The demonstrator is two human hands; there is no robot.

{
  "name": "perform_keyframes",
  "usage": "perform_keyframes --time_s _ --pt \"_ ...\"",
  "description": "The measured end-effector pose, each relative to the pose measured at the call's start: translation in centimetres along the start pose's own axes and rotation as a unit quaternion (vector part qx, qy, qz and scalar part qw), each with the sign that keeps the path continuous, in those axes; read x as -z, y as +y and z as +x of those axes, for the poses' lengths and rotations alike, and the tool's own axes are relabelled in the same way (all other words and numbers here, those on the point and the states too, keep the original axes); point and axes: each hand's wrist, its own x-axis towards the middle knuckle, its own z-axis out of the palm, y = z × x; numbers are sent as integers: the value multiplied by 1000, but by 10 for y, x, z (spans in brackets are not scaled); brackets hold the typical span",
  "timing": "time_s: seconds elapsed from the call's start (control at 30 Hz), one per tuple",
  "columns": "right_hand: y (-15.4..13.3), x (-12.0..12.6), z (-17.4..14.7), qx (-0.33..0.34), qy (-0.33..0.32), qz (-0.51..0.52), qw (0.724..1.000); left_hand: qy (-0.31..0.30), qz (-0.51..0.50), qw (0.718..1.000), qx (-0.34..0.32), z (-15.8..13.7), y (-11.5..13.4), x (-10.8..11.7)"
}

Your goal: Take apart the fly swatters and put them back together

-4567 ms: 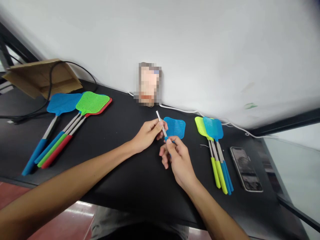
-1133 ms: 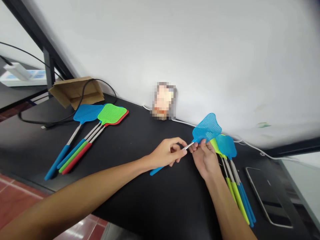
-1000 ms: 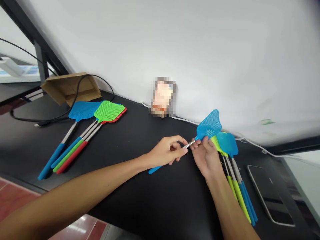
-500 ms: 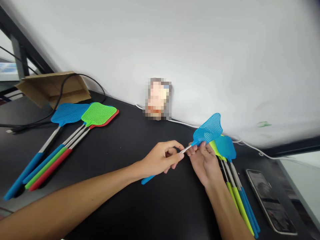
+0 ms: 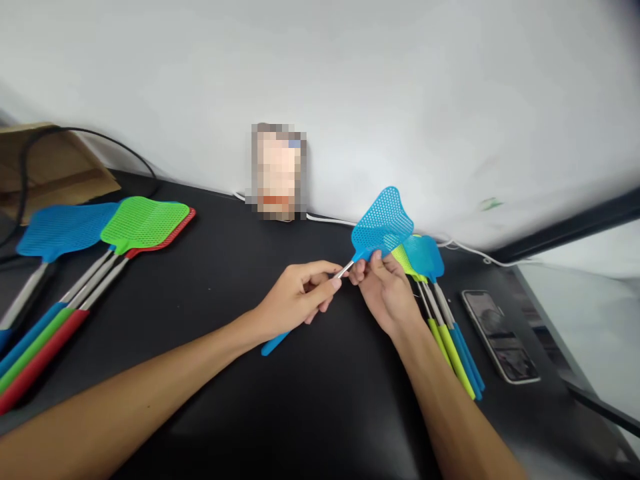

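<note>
Two hands of ours share one swatter, blue, held slantwise in the middle over the table, its handle end near and left, its head far and right. Our left hand grips the metal shaft between thumb and fingers; our right hand pinches the head by its near edge. To the left we see a pile of blue, green and red swatters, the green head lying over the red one. To the right, partly behind our right hand, lies another pile, yellow and blue, and right of it a phone. Farther off, at the left, a black cord loops across a box. Before the wall we find a pixelated item, too blurred to name, and a white cord.
</note>
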Motion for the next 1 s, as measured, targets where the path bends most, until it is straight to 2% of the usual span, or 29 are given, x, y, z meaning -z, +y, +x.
perform_keyframes --time_s 0.33,0.7,0.87,1.0 --pt "-3 -4 -2 -6 2 6 1000 13 9 1000 0 -1 1 -2" --pt "-2 -9 -6 0 -10 -19 1000 -4 -57 998 -9 -2 -5 0" --pt "1 -15 -10 14 20 -42 999 18 -61 998 -8 -2 -6 0" --pt "5 -16 -15 67 76 -129 987 24 -40 999 -14 -4 -5 -1"
